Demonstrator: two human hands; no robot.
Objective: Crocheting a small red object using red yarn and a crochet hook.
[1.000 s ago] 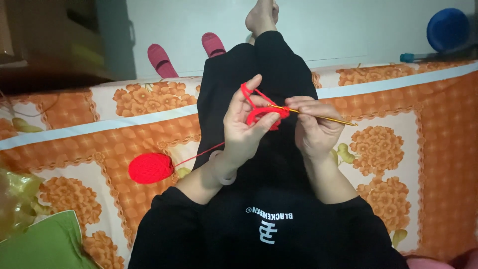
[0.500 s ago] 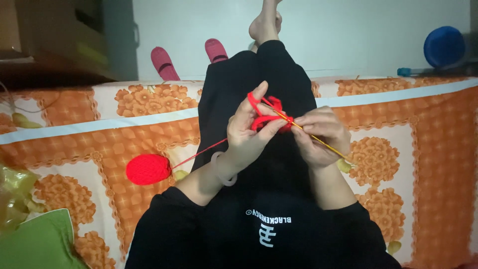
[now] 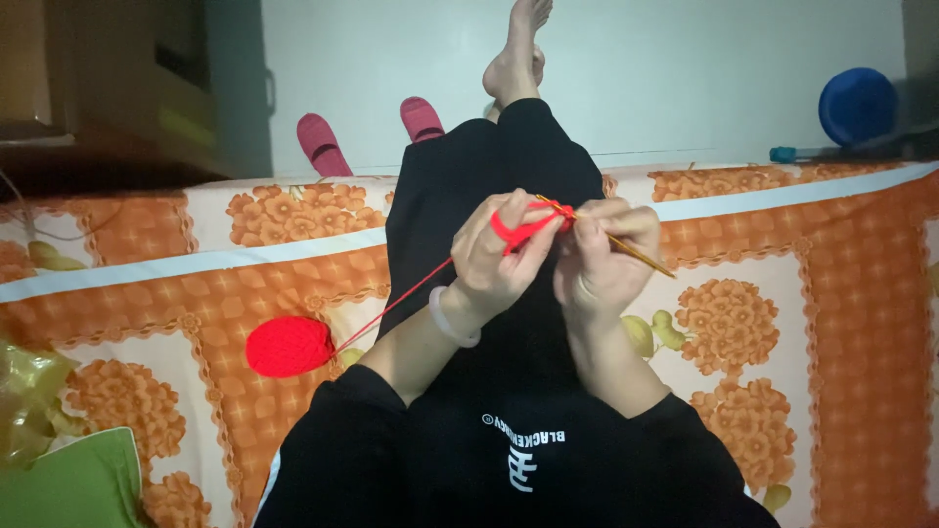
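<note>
My left hand [image 3: 499, 259] pinches the small red crochet piece [image 3: 528, 227] above my lap, while my right hand [image 3: 602, 256] grips the hook [image 3: 626, 244] mid-stitch. Yarn [image 3: 391, 308] trails left to the ball [image 3: 290, 346]. Next the hook must catch the strand cleanly.

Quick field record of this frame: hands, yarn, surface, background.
left hand: holds red crochet piece, yarn strand over the fingers
right hand: grips crochet hook, tip in the red piece
yarn ball: red, on the bedsheet, strand running up to the left hand
bedsheet: orange, floral
background: pink slippers, blue round object
</note>
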